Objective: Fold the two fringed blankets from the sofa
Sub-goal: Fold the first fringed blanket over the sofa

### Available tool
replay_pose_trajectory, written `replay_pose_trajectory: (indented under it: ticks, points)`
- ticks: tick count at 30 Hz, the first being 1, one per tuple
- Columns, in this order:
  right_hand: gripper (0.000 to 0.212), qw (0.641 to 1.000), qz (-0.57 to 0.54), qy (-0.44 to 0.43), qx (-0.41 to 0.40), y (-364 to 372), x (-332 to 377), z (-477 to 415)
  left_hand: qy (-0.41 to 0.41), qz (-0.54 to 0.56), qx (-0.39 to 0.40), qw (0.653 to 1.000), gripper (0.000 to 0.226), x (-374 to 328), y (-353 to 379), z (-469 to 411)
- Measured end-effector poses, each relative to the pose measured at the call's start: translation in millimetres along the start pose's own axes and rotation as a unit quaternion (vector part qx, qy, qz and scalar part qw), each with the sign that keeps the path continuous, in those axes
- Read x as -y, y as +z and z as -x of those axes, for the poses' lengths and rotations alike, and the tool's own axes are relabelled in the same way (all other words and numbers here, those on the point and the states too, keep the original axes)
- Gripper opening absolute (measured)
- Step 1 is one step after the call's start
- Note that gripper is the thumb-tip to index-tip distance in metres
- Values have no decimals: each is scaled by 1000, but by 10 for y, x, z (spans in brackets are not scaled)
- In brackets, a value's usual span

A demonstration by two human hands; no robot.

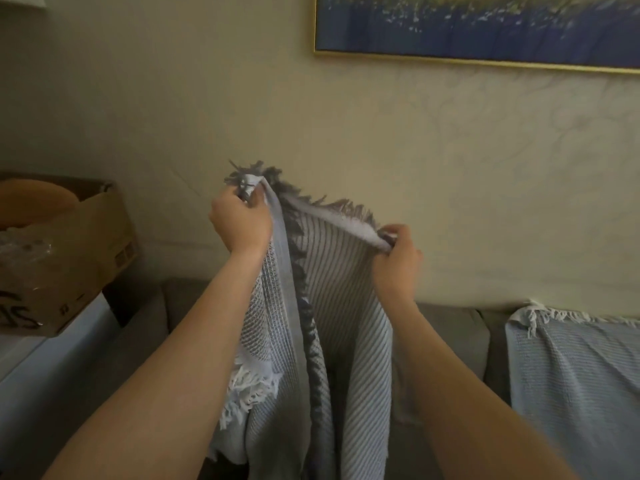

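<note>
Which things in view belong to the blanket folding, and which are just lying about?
Job: grey-fringed striped blanket, gripped by left hand and right hand; white-fringed blue blanket, draped on the sofa.
Lying about: cardboard box; framed painting.

Left hand, right hand bare; 2 forearms bare.

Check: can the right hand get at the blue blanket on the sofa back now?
Probably not yet: the right hand pinches an edge of the striped blanket; nothing else blocks the blue blanket.
</note>
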State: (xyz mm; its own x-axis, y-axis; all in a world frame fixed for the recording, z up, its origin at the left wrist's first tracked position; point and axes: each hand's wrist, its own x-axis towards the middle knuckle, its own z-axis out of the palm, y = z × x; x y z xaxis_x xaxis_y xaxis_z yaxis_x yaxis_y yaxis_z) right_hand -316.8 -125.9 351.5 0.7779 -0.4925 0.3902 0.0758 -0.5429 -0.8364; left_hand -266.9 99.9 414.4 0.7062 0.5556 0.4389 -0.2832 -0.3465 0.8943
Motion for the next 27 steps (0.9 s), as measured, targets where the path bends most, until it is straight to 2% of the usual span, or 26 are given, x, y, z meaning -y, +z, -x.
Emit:
replay_pose_trajectory:
  ticks: [2,4,5,7,9,14,17,20,22,24,25,27]
  points:
    - [25,999,-19,-46,2,-42,119,-20,18,20,-23,999,19,-113,-20,-97]
    - [11,993,61,-57,83,14,92,25,33,30,-29,999,17,-205,-23,-148]
    - [11,986,92,-53,130,65,40,86,39,36,-23,998,15,-226,-17,-153]
    - [24,979,70,-56,185,164,-105,257,39,37,2,999,16,-228,6,-114]
    - [31,984,10,-42,175,243,-231,449,36,33,37,998,18,-184,26,-26]
    - [22,998,-44,19,50,306,-439,806,28,4,84,996,21,-2,65,161]
    - [28,998,40,-27,29,297,-524,944,17,-9,89,996,25,74,78,205]
    - [37,995,26,-87,49,314,-619,1043,2,-14,95,995,34,146,97,228]
    - [31,974,91,-180,102,368,-742,1079,-10,-8,107,994,29,184,120,244]
    - [35,930,211,-246,172,441,-851,1089,-13,0,125,992,26,199,135,279]
    - [36,916,254,-241,198,478,-881,1070,-13,4,137,991,26,205,142,303]
    - [40,925,261,-158,226,530,-872,1021,-8,8,167,986,26,224,143,356]
